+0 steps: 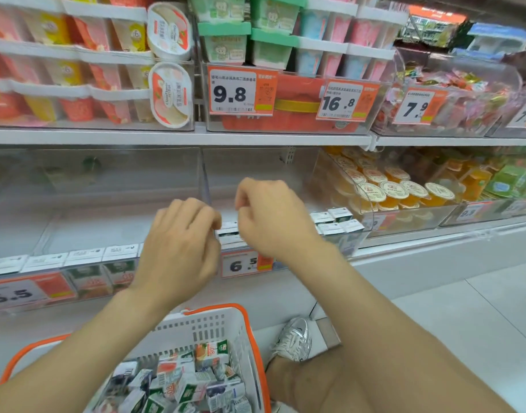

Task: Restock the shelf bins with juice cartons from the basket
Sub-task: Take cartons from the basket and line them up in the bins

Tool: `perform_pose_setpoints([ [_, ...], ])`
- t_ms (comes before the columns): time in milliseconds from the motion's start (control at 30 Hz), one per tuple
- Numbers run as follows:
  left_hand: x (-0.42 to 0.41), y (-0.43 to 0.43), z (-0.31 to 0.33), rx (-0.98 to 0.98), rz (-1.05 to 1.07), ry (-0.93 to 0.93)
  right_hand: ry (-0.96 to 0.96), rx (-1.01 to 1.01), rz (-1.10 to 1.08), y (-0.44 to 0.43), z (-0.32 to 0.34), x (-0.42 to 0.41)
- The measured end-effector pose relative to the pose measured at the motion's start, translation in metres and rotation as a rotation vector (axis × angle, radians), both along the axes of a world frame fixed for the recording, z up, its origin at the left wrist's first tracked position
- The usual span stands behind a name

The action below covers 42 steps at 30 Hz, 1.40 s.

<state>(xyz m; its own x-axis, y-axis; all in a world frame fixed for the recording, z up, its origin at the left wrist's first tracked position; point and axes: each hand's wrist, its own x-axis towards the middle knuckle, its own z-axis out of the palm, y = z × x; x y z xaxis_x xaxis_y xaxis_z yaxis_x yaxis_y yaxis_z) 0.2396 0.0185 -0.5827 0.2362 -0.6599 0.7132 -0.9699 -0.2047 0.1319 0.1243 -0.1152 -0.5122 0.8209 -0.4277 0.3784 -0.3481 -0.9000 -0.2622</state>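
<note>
Shoe: my bent leg fills the near right, and a silver shoe (294,338) rests on the floor just right of the basket.
Basket: a white basket (252,338) with an orange rim sits nearest, below my forearms. Loose juice cartons (181,380) lie heaped in it at all angles.
Left hand: my left hand (181,248) hangs palm down over the front of the middle bin (285,171). The fingers are curled, with the fingertips just beside the carton tops. I cannot tell whether it grasps one.
Right hand: my right hand (273,219) is just right of it and a little farther in, with the fingers curled under. Its underside is hidden, so I cannot tell whether it holds anything.
Middle bin: a few shelf cartons (228,235) stand upright between my hands, behind a 6.5 price tag (243,265). More cartons (336,222) stand at the bin's right end.
Left bin: a row of cartons (86,254) lines its front edge.
Far right: orange jelly cups (389,189) fill a clear bin.
Far: the upper shelf (166,135) carries stacked tubs and a 9.8 tag (240,90).
</note>
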Motion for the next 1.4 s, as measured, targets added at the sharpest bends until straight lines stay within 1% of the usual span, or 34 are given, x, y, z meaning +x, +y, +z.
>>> perform_pose_setpoints([
  [67, 0.016, 0.024, 0.004, -0.032, 0.035, 0.053, 0.054, -0.012, 0.124, 0.035, -0.008, 0.017],
  [167, 0.042, 0.064, 0.006, -0.009, 0.098, 0.128, 0.196, -0.029, 0.287, 0.07, -0.025, 0.043],
  [267, 0.054, 0.11, 0.001, 0.068, 0.153, 0.144, 0.343, -0.013, 0.486, 0.095, -0.034, 0.063],
  [333, 0.054, 0.137, -0.01, 0.166, 0.18, 0.163, 0.445, 0.039, 0.55, 0.11, -0.043, 0.074],
  [367, 0.053, 0.146, -0.018, 0.258, 0.21, 0.183, 0.51, 0.07, 0.56, 0.118, -0.048, 0.078],
  [400, 0.053, 0.152, -0.027, 0.39, 0.244, 0.226, 0.594, 0.093, 0.566, 0.125, -0.056, 0.081],
  [467, 0.056, 0.158, -0.05, 0.697, 0.29, 0.35, 0.766, 0.104, 0.575, 0.135, -0.077, 0.085],
  [533, 0.063, 0.161, -0.081, 0.99, 0.318, 0.448, 0.895, 0.107, 0.564, 0.141, -0.1, 0.087],
  [600, 0.071, 0.168, -0.112, 1.194, 0.314, 0.541, 0.976, 0.114, 0.555, 0.145, -0.123, 0.088],
  [667, 0.075, 0.179, -0.139, 1.305, 0.333, 0.644, 1.027, 0.103, 0.525, 0.147, -0.143, 0.09],
  [733, 0.078, 0.194, -0.163, 1.333, 0.396, 0.695, 1.056, 0.087, 0.488, 0.148, -0.164, 0.092],
  [833, 0.08, 0.214, -0.199, 1.308, 0.501, 0.739, 1.078, 0.099, 0.431, 0.147, -0.196, 0.093],
  [1000, 0.069, 0.226, -0.254, 1.272, 0.587, 0.919, 1.083, 0.161, 0.323, 0.139, -0.251, 0.091],
  [1067, 0.063, 0.225, -0.266, 1.257, 0.623, 0.942, 1.084, 0.195, 0.301, 0.138, -0.273, 0.087],
  [1167, 0.06, 0.224, -0.274, 1.26, 0.707, 0.917, 1.048, 0.253, 0.317, 0.144, -0.309, 0.081],
  [1233, 0.06, 0.226, -0.278, 1.269, 0.75, 0.935, 1.021, 0.265, 0.361, 0.157, -0.331, 0.08],
  [1300, 0.062, 0.228, -0.284, 1.272, 0.776, 0.949, 1.013, 0.281, 0.421, 0.176, -0.345, 0.084],
  [1400, 0.067, 0.228, -0.282, 1.224, 0.824, 0.985, 0.974, 0.297, 0.492, 0.203, -0.36, 0.091],
])
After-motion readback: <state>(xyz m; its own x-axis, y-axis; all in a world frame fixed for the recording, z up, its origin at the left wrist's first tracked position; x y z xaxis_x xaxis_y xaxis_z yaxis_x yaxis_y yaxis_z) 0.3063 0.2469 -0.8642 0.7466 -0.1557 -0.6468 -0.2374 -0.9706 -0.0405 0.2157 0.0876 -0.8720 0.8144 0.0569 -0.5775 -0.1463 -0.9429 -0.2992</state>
